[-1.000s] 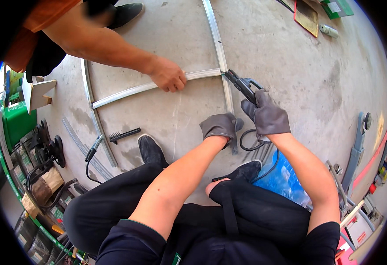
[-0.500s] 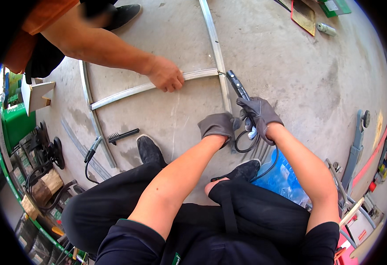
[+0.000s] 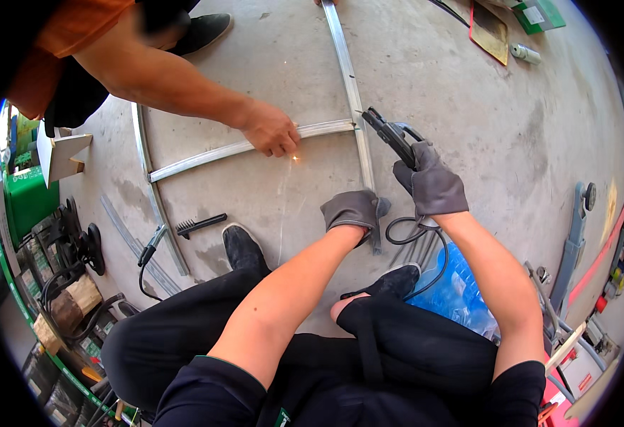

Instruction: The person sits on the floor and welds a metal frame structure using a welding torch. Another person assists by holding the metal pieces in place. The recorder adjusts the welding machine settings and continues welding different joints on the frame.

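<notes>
My gloved left hand [image 3: 349, 212] grips the lower part of a long metal bar [image 3: 347, 71]. My gloved right hand [image 3: 433, 181] holds a black electrode holder [image 3: 390, 135], whose electrode points at the joint between that bar and a metal crossbar [image 3: 205, 158]. A co-worker's bare hand [image 3: 266, 129] rests on the crossbar, with a small bright spark [image 3: 295, 158] by its fingers. More fingers [image 3: 324, 3] touch the long bar at the top edge. The crossbar's left end meets another bar [image 3: 161, 213].
A wire brush [image 3: 202, 222] and a cable clamp [image 3: 152, 245] lie left of my feet. A blue plastic bag [image 3: 454, 285] is by my right knee. A green bin [image 3: 29, 203] stands left; a red-edged tray [image 3: 488, 32] and spray can [image 3: 525, 53] lie back right.
My right hand and holder have turned and shifted slightly at the joint. A spark has appeared below the co-worker's fingers, and fingers have appeared at the top of the long bar.
</notes>
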The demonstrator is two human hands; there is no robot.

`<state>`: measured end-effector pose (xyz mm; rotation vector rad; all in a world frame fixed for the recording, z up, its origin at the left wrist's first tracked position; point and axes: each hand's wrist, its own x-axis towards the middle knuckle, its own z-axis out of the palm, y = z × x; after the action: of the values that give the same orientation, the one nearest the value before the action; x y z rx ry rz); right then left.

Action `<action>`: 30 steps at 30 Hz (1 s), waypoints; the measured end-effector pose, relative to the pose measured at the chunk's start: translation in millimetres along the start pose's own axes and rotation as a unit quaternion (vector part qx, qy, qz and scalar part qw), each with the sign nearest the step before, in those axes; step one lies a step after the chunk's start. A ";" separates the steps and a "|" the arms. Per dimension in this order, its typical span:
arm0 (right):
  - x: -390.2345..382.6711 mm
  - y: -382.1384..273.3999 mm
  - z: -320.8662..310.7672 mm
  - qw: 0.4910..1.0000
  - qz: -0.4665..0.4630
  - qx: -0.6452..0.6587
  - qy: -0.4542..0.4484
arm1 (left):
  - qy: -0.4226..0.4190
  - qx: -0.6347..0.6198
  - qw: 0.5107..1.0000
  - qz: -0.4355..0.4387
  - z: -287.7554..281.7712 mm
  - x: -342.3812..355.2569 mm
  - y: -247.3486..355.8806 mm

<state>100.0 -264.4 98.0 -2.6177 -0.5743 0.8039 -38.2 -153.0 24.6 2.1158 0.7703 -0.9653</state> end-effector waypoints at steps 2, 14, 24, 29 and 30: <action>0.3 -0.3 3.5 0.999 0.017 0.004 -0.032 | 0.001 -0.008 1.000 0.007 -2.8 -2.8 -0.4; -0.6 11.8 20.3 0.995 -0.033 -0.092 0.004 | 0.004 -0.015 1.000 0.003 -8.5 -7.5 1.9; -2.7 21.2 38.0 0.989 -0.085 -0.104 0.063 | -0.007 -0.005 1.000 0.015 -7.9 -5.5 0.9; -15.0 11.1 24.8 0.928 0.139 0.273 -0.212 | 0.009 -0.056 0.998 0.023 -4.2 -9.0 -5.1; -18.5 7.7 24.8 0.951 0.139 0.226 -0.159 | 0.011 -0.023 0.999 0.025 -5.2 -10.1 -4.1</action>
<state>73.4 -274.7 83.7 -2.1810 -0.0718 1.2884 -44.6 -148.8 33.9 2.0984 0.7406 -0.8905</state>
